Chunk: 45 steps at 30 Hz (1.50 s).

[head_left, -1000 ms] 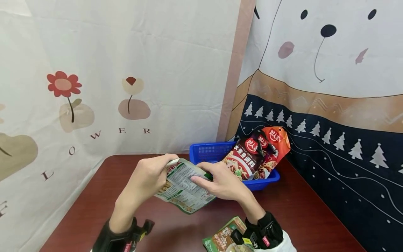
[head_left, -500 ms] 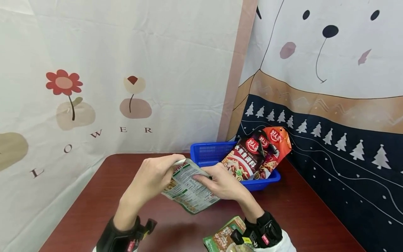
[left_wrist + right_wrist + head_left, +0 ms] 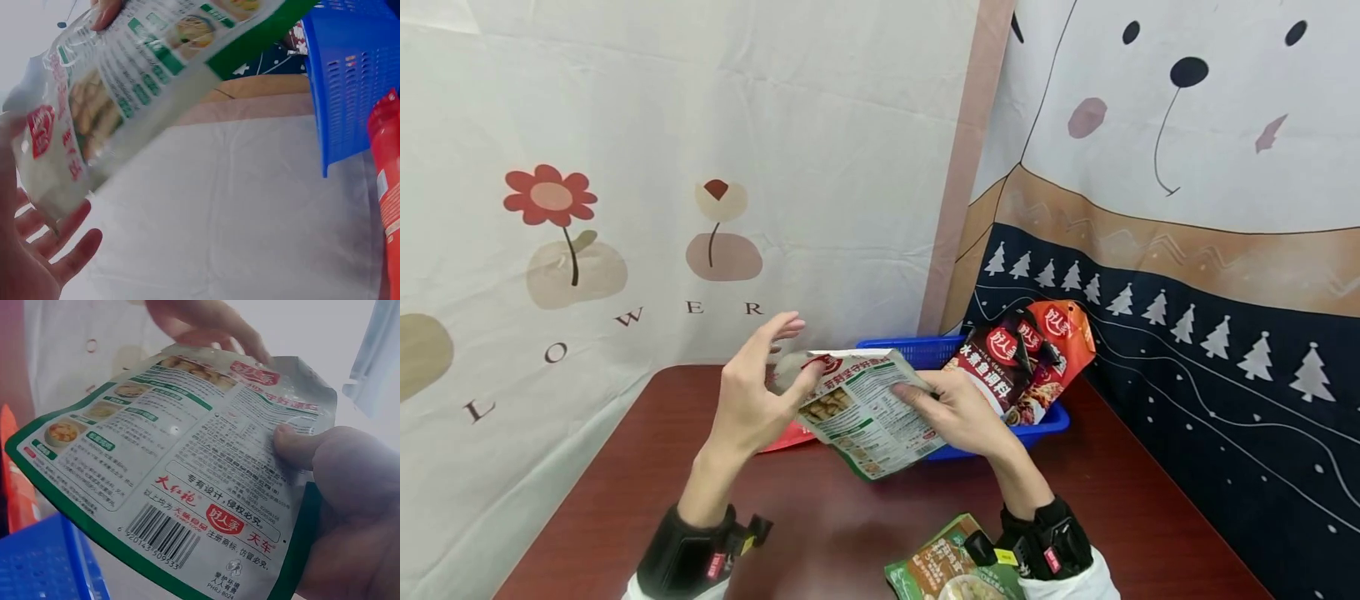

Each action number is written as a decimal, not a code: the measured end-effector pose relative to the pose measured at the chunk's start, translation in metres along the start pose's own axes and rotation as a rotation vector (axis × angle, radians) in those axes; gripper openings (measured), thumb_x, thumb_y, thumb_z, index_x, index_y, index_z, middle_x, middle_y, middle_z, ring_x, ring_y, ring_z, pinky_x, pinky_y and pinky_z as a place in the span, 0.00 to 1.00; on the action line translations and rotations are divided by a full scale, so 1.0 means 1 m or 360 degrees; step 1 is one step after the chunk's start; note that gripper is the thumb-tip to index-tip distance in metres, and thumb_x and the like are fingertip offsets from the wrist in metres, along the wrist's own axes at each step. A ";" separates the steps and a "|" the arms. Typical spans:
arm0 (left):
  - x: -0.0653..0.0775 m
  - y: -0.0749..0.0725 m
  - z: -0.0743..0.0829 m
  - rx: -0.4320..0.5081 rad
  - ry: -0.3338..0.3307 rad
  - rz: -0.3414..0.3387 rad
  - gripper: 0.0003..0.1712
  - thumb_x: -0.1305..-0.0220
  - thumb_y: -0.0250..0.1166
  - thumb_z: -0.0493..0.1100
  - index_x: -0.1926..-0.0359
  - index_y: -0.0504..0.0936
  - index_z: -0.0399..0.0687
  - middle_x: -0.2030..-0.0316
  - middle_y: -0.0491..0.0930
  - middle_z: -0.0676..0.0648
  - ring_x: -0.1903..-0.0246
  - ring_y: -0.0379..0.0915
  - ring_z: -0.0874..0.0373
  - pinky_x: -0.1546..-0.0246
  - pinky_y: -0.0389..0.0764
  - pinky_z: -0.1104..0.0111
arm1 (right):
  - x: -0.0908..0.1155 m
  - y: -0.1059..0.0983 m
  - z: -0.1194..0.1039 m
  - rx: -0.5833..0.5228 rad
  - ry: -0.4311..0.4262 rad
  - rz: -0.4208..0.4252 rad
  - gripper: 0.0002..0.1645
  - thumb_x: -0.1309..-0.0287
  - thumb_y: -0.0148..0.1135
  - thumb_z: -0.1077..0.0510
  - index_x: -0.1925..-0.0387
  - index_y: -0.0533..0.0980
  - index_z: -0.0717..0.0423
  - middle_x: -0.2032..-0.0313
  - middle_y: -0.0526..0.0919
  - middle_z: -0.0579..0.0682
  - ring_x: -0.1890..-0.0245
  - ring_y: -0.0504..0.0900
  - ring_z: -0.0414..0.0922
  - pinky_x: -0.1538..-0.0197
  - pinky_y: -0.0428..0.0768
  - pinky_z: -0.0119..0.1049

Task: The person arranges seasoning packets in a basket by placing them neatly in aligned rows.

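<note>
A white-and-green seasoning packet point(image 3: 880, 421) hangs tilted above the table, its printed back with a barcode facing up. My right hand point(image 3: 966, 412) grips its right edge, thumb pressed on the back. At the packet's left end, my left hand point(image 3: 752, 396) has its fingers spread, with the thumb by the corner. In the left wrist view, the fingers point(image 3: 75, 250) of that hand are loose around the packet's end, not closed on it. The right wrist view shows the packet's barcode side point(image 3: 187, 481) and my right thumb point(image 3: 300, 444) on it.
Behind the right hand stands a blue basket point(image 3: 917, 350) with a dark packet point(image 3: 988, 362) and an orange packet point(image 3: 1060, 333). A red packet point(image 3: 786, 437) lies partly hidden behind the held one. Near the front lies a green-brown packet point(image 3: 955, 562).
My left hand has loosened from the packet and spread its fingers, moving up and left. The right hand has shifted slightly right and up with the packet, uncovering the red one.
</note>
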State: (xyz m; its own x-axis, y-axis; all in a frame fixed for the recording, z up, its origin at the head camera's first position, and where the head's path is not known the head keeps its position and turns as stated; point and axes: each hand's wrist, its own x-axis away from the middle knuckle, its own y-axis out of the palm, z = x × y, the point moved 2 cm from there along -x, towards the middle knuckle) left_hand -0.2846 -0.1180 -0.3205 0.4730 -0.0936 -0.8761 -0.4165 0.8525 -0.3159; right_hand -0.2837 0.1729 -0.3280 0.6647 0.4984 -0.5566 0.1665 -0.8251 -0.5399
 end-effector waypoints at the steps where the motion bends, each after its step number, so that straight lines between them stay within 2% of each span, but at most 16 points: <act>1: 0.000 0.001 -0.002 0.0067 -0.0049 0.0006 0.39 0.34 0.76 0.41 0.23 0.78 0.47 0.36 0.90 0.43 0.38 0.88 0.45 0.41 0.84 0.72 | 0.000 -0.003 0.000 -0.0011 0.0018 0.0029 0.13 0.18 0.63 0.64 0.45 0.92 0.57 0.54 0.98 0.57 0.60 0.97 0.41 0.61 0.95 0.38; 3: 0.001 0.003 -0.004 0.0182 -0.0149 0.0000 0.42 0.32 0.74 0.41 0.19 0.73 0.50 0.32 0.88 0.44 0.36 0.87 0.45 0.36 0.82 0.76 | 0.001 -0.008 0.001 -0.0051 0.0059 0.0103 0.14 0.17 0.62 0.64 0.43 0.91 0.60 0.54 0.97 0.59 0.59 0.98 0.41 0.60 0.95 0.39; 6: 0.004 0.007 -0.007 0.0327 -0.0310 -0.0072 0.48 0.31 0.75 0.41 0.14 0.66 0.55 0.28 0.84 0.46 0.34 0.86 0.47 0.33 0.81 0.73 | 0.002 -0.015 0.001 -0.0132 0.0106 0.0260 0.15 0.16 0.61 0.63 0.43 0.90 0.64 0.54 0.96 0.64 0.60 0.98 0.41 0.60 0.96 0.41; 9: 0.007 0.014 -0.008 0.0450 -0.0457 -0.0227 0.52 0.30 0.77 0.44 0.11 0.62 0.62 0.25 0.82 0.48 0.33 0.85 0.48 0.28 0.82 0.61 | 0.002 -0.018 0.002 -0.0220 0.0132 0.0437 0.15 0.15 0.60 0.63 0.44 0.89 0.69 0.54 0.95 0.70 0.62 0.98 0.40 0.62 0.96 0.42; 12: 0.012 0.027 -0.006 0.0575 -0.0567 -0.0402 0.50 0.30 0.78 0.47 0.13 0.64 0.65 0.26 0.84 0.50 0.31 0.85 0.49 0.25 0.82 0.48 | 0.002 -0.017 0.003 -0.0291 0.0163 0.0593 0.16 0.15 0.60 0.62 0.44 0.88 0.71 0.55 0.95 0.69 0.63 0.97 0.39 0.64 0.95 0.42; 14: 0.015 0.036 -0.003 0.0676 -0.0613 -0.0497 0.47 0.28 0.79 0.48 0.15 0.68 0.63 0.29 0.87 0.49 0.32 0.87 0.49 0.28 0.85 0.46 | 0.002 -0.017 0.004 -0.0324 0.0183 0.0672 0.17 0.14 0.59 0.61 0.43 0.87 0.72 0.57 0.97 0.62 0.64 0.97 0.39 0.63 0.95 0.41; 19: 0.022 0.056 0.005 0.0933 -0.0723 -0.0651 0.36 0.27 0.79 0.46 0.22 0.77 0.58 0.36 0.91 0.45 0.41 0.93 0.49 0.44 0.94 0.59 | 0.002 -0.016 0.004 -0.0382 0.0200 0.0790 0.19 0.13 0.57 0.61 0.40 0.85 0.73 0.59 0.96 0.34 0.63 0.97 0.37 0.61 0.95 0.38; 23: 0.026 0.067 0.007 0.1085 -0.0809 -0.0731 0.32 0.28 0.80 0.42 0.27 0.82 0.59 0.36 0.91 0.44 0.41 0.93 0.48 0.45 0.94 0.63 | 0.001 -0.016 0.003 -0.0442 0.0214 0.0855 0.21 0.12 0.55 0.60 0.40 0.84 0.76 0.60 0.96 0.31 0.63 0.97 0.37 0.60 0.95 0.36; 26: 0.029 0.074 0.008 0.1138 -0.0822 -0.0773 0.32 0.28 0.80 0.40 0.27 0.84 0.57 0.35 0.91 0.43 0.39 0.93 0.46 0.42 0.93 0.64 | 0.001 -0.016 0.003 -0.0479 0.0240 0.0892 0.22 0.11 0.55 0.60 0.41 0.83 0.78 0.61 0.96 0.32 0.64 0.97 0.37 0.60 0.95 0.36; 31: 0.032 0.078 0.010 0.1157 -0.0851 -0.0798 0.29 0.25 0.78 0.41 0.27 0.85 0.55 0.33 0.90 0.44 0.36 0.91 0.45 0.39 0.92 0.66 | 0.000 -0.015 0.003 -0.0535 0.0244 0.0905 0.22 0.12 0.55 0.61 0.41 0.82 0.81 0.62 0.96 0.33 0.64 0.97 0.38 0.60 0.95 0.36; 45: 0.035 0.078 0.011 0.1108 -0.0834 -0.0670 0.24 0.24 0.77 0.41 0.31 0.88 0.50 0.38 0.92 0.41 0.40 0.94 0.48 0.42 0.93 0.67 | 0.001 -0.012 0.005 -0.0533 0.0272 0.0891 0.23 0.11 0.54 0.59 0.39 0.81 0.80 0.61 0.96 0.33 0.63 0.97 0.37 0.59 0.95 0.35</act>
State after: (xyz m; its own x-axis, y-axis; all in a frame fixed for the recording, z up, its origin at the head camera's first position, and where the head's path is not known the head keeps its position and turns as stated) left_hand -0.2922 -0.0490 -0.3713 0.8348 -0.3634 -0.4136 0.3397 0.9312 -0.1326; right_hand -0.2888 0.1850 -0.3254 0.8177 -0.0547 -0.5730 -0.0379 -0.9984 0.0413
